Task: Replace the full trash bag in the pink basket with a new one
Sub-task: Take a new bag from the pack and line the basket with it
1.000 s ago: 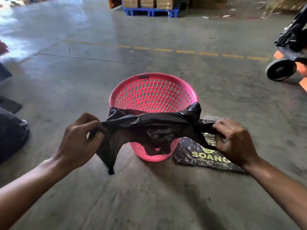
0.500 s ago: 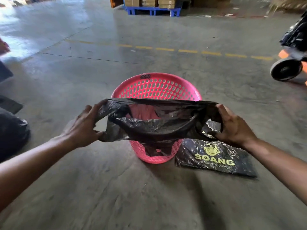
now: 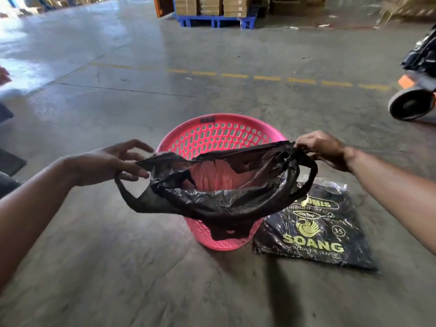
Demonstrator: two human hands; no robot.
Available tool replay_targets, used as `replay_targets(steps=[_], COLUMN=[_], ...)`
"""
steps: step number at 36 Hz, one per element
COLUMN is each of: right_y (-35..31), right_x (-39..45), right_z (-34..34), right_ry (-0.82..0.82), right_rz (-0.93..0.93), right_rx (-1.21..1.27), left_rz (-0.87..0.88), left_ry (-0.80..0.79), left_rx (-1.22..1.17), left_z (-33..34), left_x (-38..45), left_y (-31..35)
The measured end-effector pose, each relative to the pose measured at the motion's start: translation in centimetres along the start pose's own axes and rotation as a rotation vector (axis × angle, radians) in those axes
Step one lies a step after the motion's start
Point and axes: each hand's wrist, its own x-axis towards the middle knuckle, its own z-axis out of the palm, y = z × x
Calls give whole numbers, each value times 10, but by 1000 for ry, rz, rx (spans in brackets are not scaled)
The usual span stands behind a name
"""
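New black bag (image 3: 219,199) held spread open just above the pink basket (image 3: 221,135), mouth upward. Left hand (image 3: 106,161) pinches the bag's rim beside the basket's left edge, remaining fingers loose; right hand (image 3: 323,147) is closed on the rim over the basket's right edge. The film looks light, limp and slippery; it is best gripped at rim or handle loops. A pack of bags (image 3: 316,230) lies right of the basket.

Thin, crinkled black plastic bag (image 3: 219,199), faintly glossy. The pink basket (image 3: 226,135) is smooth perforated plastic. Right of it, a glossy printed plastic packet (image 3: 316,234). Polished concrete floor (image 3: 118,267), scuffed nearby.
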Motion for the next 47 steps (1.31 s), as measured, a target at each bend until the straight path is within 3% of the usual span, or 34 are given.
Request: replay_targets(steps=[4, 7, 10, 13, 17, 21, 26, 35, 41, 47], right_y=[-8, -14, -22, -28, -23, -12, -12, -27, -37, -44], right_x=[-4, -13, -18, -17, -8, 6, 19, 25, 25, 26], right_z=[6, 9, 13, 20, 25, 34, 46, 48, 48, 52], right_ry=[184, 112, 9, 5, 167, 224, 316, 519, 496, 378], right_rz=[-115, -166, -221, -235, -244, -225, -226, -250, -241, -145], right_rx=[46, 93, -61, -144, -176, -72, 65, 128, 186, 324], left_rz=[218, 366, 392, 344, 389, 389, 230, 322, 317, 121], left_ry=[248, 394, 470, 476, 578, 720, 649, 831, 760, 686], left_rx=[136, 512, 967, 1110, 892, 722, 231, 124, -83, -244], left_z=[18, 43, 64, 70, 56, 43, 46, 48, 46, 49], left_x=[-3, -1, 7, 22, 47, 60, 63, 69, 68, 70], left_y=[18, 37, 49, 51, 31, 15, 10, 20, 17, 23])
